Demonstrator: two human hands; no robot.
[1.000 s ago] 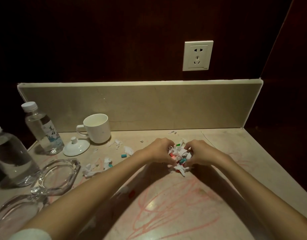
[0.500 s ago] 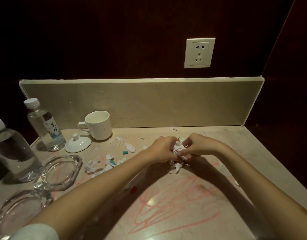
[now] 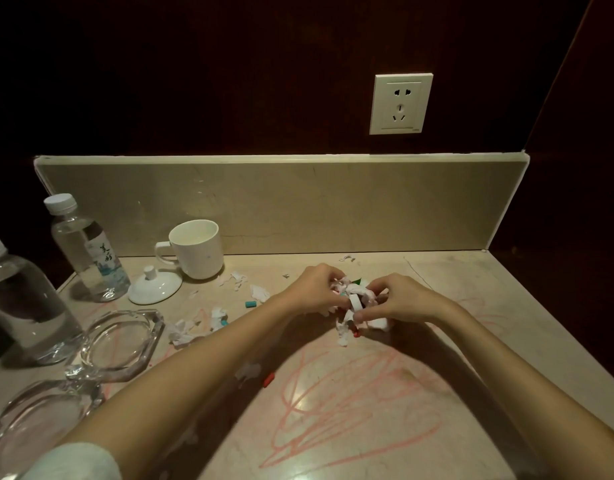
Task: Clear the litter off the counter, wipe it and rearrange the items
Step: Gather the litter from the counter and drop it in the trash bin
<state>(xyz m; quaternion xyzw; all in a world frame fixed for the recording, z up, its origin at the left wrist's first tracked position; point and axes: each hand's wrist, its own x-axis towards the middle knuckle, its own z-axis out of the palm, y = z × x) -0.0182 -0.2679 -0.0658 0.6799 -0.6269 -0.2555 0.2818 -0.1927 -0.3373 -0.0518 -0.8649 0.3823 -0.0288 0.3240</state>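
Observation:
A bunch of torn white paper scraps with small teal and red bits (image 3: 354,301) is gathered between my two hands at the middle of the beige counter (image 3: 478,306). My left hand (image 3: 316,289) grips the bunch from the left with curled fingers. From the right, my right hand (image 3: 399,301) pinches it, thumb underneath. More scraps (image 3: 194,327) lie loose to the left, with a teal bit (image 3: 251,304) and a red bit (image 3: 268,380) on the counter. Red crayon scribbles (image 3: 350,410) cover the near surface.
A white mug (image 3: 197,249) and its lid (image 3: 154,286) stand at the back left. Two water bottles (image 3: 87,251) (image 3: 25,306) stand on the left edge, with two glass ashtrays (image 3: 120,344) (image 3: 39,420) in front. A wall socket (image 3: 401,103) is above the backsplash.
Both hands have closed tighter on the pile of scraps and lifted it slightly off the counter; a few pieces dangle beneath.

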